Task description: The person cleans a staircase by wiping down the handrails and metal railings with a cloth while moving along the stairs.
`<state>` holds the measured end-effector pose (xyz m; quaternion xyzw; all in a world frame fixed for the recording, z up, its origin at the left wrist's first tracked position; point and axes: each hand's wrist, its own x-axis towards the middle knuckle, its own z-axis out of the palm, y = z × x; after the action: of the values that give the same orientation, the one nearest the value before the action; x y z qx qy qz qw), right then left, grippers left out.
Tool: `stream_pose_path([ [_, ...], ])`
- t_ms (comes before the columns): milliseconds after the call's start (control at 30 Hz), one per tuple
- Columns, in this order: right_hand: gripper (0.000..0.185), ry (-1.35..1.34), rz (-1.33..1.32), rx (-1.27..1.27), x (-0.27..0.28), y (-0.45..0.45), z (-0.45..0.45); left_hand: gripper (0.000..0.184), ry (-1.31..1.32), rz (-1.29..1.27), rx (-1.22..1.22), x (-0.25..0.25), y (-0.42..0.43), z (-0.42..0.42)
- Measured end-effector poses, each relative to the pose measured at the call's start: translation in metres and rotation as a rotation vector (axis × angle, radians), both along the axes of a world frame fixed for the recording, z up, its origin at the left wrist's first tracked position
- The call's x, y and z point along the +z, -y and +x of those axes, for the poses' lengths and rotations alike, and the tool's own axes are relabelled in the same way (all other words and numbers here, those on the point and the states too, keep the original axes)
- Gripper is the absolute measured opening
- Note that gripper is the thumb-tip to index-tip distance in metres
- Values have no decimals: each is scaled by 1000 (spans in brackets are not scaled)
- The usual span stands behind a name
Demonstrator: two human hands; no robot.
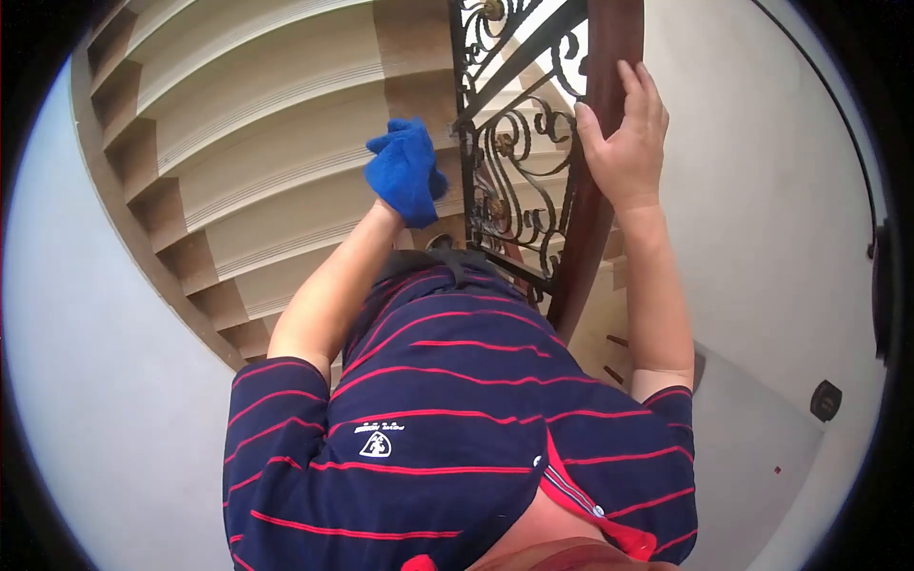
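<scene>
A blue cloth point(405, 171) covers my left hand point(385, 207) almost completely; only the wrist shows below it. The hand looks closed inside the bunched cloth, though its fingers are hidden. It is held over the stair steps, left of the black wrought-iron railing point(519, 162). On the other side, my right hand point(628, 147) is bare, with its thumb spread away from the fingers. That thumb overlaps the edge of the dark brown wooden handrail point(598, 181); whether it presses on the rail I cannot tell. Nothing is held in this hand.
Pale stairs point(286, 124) with brown end strips fill the upper left, bordered by a white wall point(114, 352). Part of a shoe point(439, 242) shows near the railing's foot. To the right is another pale wall point(752, 171), with a small dark object point(826, 401) lower down.
</scene>
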<state>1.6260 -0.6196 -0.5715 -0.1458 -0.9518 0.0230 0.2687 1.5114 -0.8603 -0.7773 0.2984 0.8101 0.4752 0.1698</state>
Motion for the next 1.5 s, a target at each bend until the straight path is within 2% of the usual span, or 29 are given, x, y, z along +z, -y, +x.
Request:
stream_pose_path([
  [33,80,-11,-63,3,-8,-6,-3,47,-361,-468,-10,12,-11,0],
  [67,86,-23,-127,2,-15,-12,-4,48,-633,-820,-34,24,-23,0],
  [100,91,-8,-160,-3,-23,-14,-2,37,-542,-444,63,-1,-32,0],
  [167,90,-2,-253,-26,-20,-13,-7,28,-427,-62,144,-46,-49,-6],
  [200,90,-8,-236,-39,-18,-12,-9,30,-326,-20,51,-69,-58,-3],
  [300,83,-71,-239,-38,-23,-16,-11,42,6,-28,-138,-114,-89,11],
  [333,82,-81,-306,-46,-24,-17,-9,45,-84,-65,-89,-111,-96,18],
  [367,82,-91,-376,-51,-26,-17,-8,47,-110,-218,-96,-117,-116,23],
  [433,81,-78,-376,-79,-27,-16,-3,42,90,-507,-78,-124,-164,35],
  [500,82,-111,-431,-57,-27,-16,-3,38,5,-486,242,-162,-230,69],
  [600,81,-91,-480,-60,-23,-9,-5,43,613,300,515,-163,-246,82],
  [667,81,-73,-499,-46,-22,-8,-5,44,1128,605,533,-148,-249,76],
  [733,82,-66,-482,-56,-25,-12,-6,30,1225,857,816,-134,-257,69],
  [767,82,-62,-462,-60,-25,-11,-4,30,1263,976,961,-142,-258,74],
  [800,83,-52,-452,-61,-25,-12,-4,33,1443,1016,916,-170,-258,72],
  [833,83,-50,-454,-70,-26,-11,-5,34,1553,823,891,-130,-247,55],
  [900,83,-55,-478,-69,-25,-11,-6,36,1658,630,856,-85,-236,35],
  [1000,83,-37,-479,-70,-25,-12,-5,37,1695,559,750,-107,-236,28],
  [1100,83,-42,-525,-50,-25,-13,-6,39,1726,485,641,-155,-242,27],
  [1133,83,-36,-525,-48,-27,-13,-6,38,1823,667,690,-202,-254,36],
  [1167,84,-79,-498,-51,-30,-15,-7,38,1743,725,744,-214,-257,56],
  [1233,85,-113,-476,-41,-32,-17,-8,30,1548,888,847,-197,-255,64],
  [1267,85,-114,-480,-41,-32,-16,-7,30,1547,890,857,-192,-250,67],
  [1333,85,-120,-483,-36,-30,-16,-7,36,1337,420,893,-183,-247,67],
  [1367,85,-120,-483,-35,-30,-17,-7,39,1193,158,814,-183,-248,63],
  [1433,85,-113,-489,-34,-31,-17,-6,46,843,-322,484,-188,-251,43],
  [1467,85,-114,-494,-39,-31,-17,-6,49,696,-486,331,-193,-254,35],
  [1500,86,-119,-497,-43,-31,-17,-6,52,700,-522,293,-197,-256,31],
])
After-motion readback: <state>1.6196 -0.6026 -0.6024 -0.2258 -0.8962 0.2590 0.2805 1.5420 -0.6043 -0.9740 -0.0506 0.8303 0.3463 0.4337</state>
